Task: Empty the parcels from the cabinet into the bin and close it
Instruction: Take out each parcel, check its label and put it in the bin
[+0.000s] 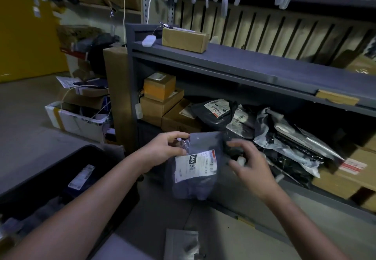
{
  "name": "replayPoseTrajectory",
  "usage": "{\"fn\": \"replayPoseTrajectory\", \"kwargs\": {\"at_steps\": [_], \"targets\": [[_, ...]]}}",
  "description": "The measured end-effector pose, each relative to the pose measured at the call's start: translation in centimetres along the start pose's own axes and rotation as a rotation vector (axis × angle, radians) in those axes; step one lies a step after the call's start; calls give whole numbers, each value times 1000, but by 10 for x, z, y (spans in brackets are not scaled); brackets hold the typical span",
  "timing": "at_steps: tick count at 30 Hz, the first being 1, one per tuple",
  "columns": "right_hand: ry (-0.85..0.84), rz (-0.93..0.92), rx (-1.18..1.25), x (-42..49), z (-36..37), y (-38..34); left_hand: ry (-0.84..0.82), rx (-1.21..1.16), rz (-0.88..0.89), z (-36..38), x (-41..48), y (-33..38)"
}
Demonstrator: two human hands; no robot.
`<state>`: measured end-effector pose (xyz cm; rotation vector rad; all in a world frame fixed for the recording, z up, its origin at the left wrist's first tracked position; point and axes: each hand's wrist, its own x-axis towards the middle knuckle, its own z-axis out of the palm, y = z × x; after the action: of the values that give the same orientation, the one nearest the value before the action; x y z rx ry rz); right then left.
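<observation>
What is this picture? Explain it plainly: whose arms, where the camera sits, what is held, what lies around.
No machine here: a person's two bare arms, seen from a head-worn camera looking down. The left hand pinches the top corner of a grey mailer bag labelled H46. The right hand is at its other edge; whether it grips is unclear. Behind stands a grey metal cabinet; its lower shelf holds cardboard boxes and black and silver mailer bags. A black bin with a parcel inside sits lower left.

You had a white foam box [77,121] on the floor [26,105], a yellow wall [24,35] behind, and white tags [224,7] hanging overhead.
</observation>
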<state>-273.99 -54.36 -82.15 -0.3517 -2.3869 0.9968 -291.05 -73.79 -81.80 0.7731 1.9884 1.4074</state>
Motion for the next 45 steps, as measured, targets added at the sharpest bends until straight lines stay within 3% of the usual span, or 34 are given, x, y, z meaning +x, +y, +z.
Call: {"fn": "replayPoseTrajectory", "kwargs": {"at_steps": [5,9,12,15,19,21,23,26,31,38,41,45], "targets": [[-394,36,-416,34,-3,-31,-148,40,67,4,-4,9],[-591,135,-160,44,4,-30,-133,46,96,2,-2,11],[-483,155,152,36,0,-31,-4,-117,87,-11,0,10],[-253,253,483,31,-1,-35,112,-332,6,-25,-1,3],[33,352,758,35,10,-46,-1,-485,-95,-20,-8,-3],[74,372,826,33,18,-52,-48,-478,-73,-9,-11,-3],[77,393,834,29,24,-53,39,-493,-6,-5,-10,0],[28,384,651,22,22,-42,166,-456,85,-16,-6,3],[182,295,260,23,1,-32,175,-62,267,-34,-2,3],[-276,-117,-270,61,10,-64,65,578,299,-20,-5,4],[-443,-134,-556,69,22,-72,120,564,314,-18,-8,7],[-480,-146,-505,61,33,-78,207,426,321,-30,-10,7]]}}
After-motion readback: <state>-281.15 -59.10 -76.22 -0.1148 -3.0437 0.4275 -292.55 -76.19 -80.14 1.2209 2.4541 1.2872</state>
